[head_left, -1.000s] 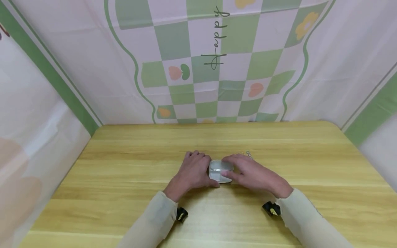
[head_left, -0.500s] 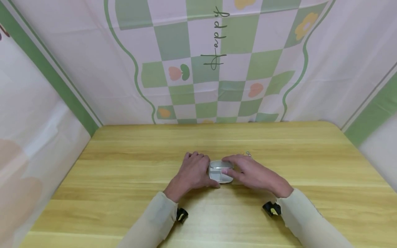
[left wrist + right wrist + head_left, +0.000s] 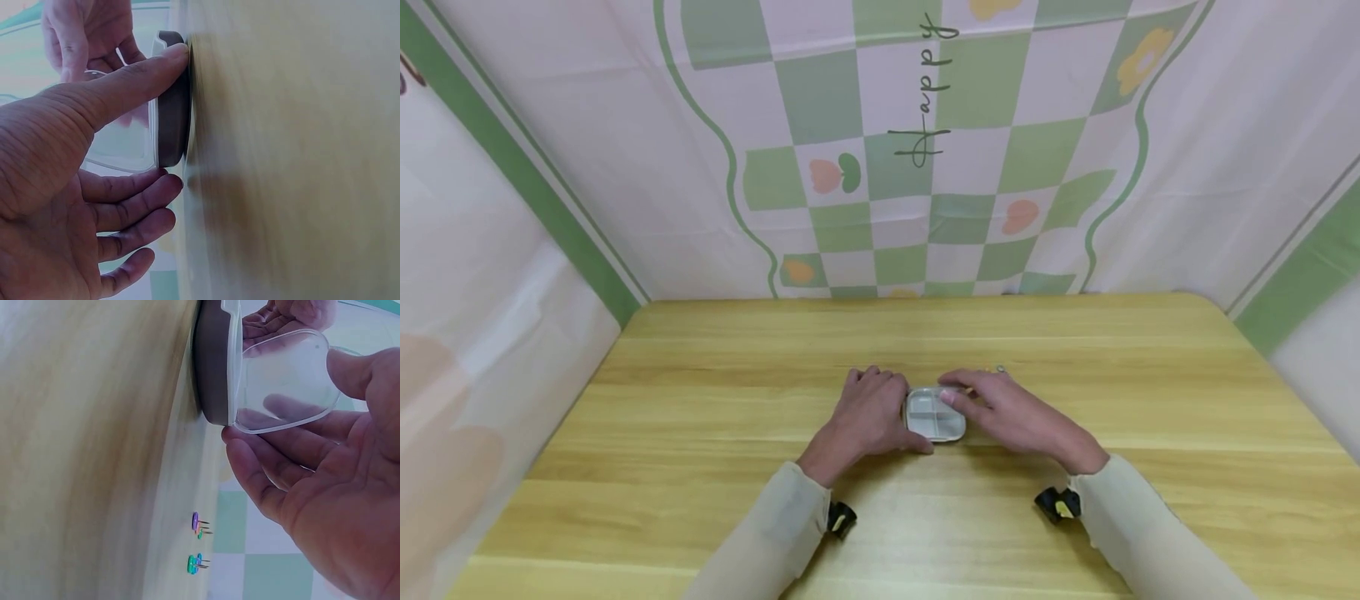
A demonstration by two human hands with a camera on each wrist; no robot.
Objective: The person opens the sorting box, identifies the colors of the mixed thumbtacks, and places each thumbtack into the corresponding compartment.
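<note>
A small compartment box (image 3: 936, 428) sits on the table, its dividers showing from above. Its base (image 3: 171, 128) is dark with a pale rim, and its clear lid (image 3: 284, 375) stands raised at the far side. My left hand (image 3: 871, 418) grips the base from the left, thumb along the near side and fingers at the far side. At the right, my right hand (image 3: 1017, 423) holds the lid between the thumb, at its upper edge, and the fingers behind it.
Several coloured thumbtacks (image 3: 193, 564) lie points up on the wooden table (image 3: 737, 358) beyond my right hand; most are hidden by it in the head view. A patterned cloth (image 3: 895, 167) hangs behind the table's far edge.
The lid has swung up and away from me with my right thumb and fingers, uncovering the compartments. My left hand has stayed in place on the base.
</note>
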